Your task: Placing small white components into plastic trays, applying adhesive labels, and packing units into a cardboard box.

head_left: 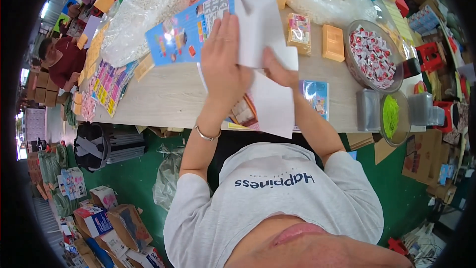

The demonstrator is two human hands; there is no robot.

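Note:
A printed cardboard box blank [173, 35], blue outside and white inside, is partly folded above the near table edge. Its white side faces up on the right. My left hand [225, 57] lies flat along the fold with its fingers stretched out. At the blank's right side, my right hand [280, 72] has its thumb on the white card; its other fingers are hidden, and it appears to grip the card there. Beneath the card, another printed sheet with a food picture [244, 111] shows in part. A blue printed pack [316, 97] lies by my right forearm.
Past my hands stand a filled clear pack [299, 32] and an orange tray [333, 42]. Rightward are a bowl of red-white sachets [353, 62], a bowl of green bands [396, 129] and clear boxes [368, 111]. Bags of white pieces [144, 20] lie behind. A person [64, 59] sits far left.

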